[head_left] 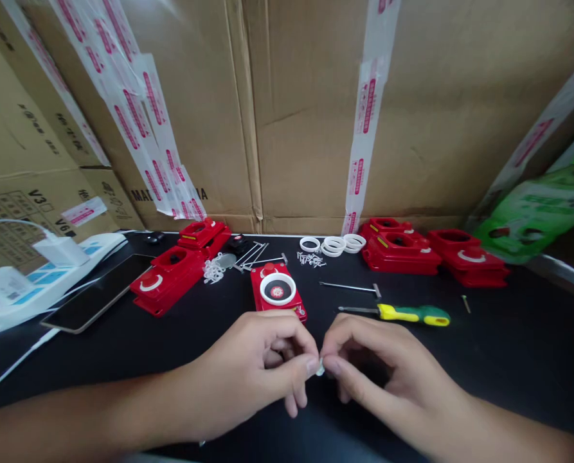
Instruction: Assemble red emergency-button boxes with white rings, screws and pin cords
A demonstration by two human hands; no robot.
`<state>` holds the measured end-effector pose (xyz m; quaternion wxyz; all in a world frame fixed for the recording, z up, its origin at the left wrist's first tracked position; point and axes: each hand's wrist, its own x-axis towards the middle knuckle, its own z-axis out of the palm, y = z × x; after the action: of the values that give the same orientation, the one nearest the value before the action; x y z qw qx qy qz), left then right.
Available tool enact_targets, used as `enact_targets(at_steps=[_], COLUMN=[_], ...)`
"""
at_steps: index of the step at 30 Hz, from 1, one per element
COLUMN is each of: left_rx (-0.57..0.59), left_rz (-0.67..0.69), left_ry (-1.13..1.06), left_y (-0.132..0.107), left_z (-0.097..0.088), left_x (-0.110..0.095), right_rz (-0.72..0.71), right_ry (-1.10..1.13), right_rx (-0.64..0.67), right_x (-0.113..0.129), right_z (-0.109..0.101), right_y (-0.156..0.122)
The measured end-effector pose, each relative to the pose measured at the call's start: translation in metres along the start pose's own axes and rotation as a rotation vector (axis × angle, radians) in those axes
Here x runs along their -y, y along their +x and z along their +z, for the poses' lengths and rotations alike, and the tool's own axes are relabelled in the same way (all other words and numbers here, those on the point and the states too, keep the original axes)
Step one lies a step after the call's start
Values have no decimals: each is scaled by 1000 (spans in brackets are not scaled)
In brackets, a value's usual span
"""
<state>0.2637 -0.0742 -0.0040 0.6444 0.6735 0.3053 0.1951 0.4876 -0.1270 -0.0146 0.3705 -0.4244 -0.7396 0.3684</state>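
Observation:
My left hand [272, 360] and my right hand [364, 360] meet fingertip to fingertip above the black table. Both are closed in a pinch around a small whitish piece [320, 368], mostly hidden by the fingers, so its kind does not show. Just beyond my left hand lies a red housing [262, 289] with a white ring [290, 301] around a dark round centre. Past my right hand is a yellow-and-green screwdriver [412, 314], its tip pointing left. A thin metal rod with a crosspiece [349, 287] lies behind it.
More red housings [402, 251] stand at the back right and left [164, 283]. White rings [333, 245], small screws [310, 259] and whitish small parts [214, 269] lie between. A phone [98, 292] and power strip [74, 273] are left; a screw [466, 303] and green bottle [532, 212] right. Cardboard [306, 161] walls the back.

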Motion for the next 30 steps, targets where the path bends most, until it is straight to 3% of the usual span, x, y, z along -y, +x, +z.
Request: enact_targets(at_steps=[5, 13, 20, 30], left_rx=[30, 36, -7, -9], left_rz=[13, -25, -61, -104], left_ry=[-54, 53, 22, -93], left_y=[4, 1, 2, 4], left_z=[-2, -2, 1, 0], left_x=[0, 0, -2, -3], right_rz=[105, -22, -8, -260], right_ry=[148, 55, 35, -180], right_rx=[19, -25, -45, -24], right_x=[-7, -5, -9, 4], right_z=[4, 4, 5, -5], right_y=[-1, 2, 2, -3])
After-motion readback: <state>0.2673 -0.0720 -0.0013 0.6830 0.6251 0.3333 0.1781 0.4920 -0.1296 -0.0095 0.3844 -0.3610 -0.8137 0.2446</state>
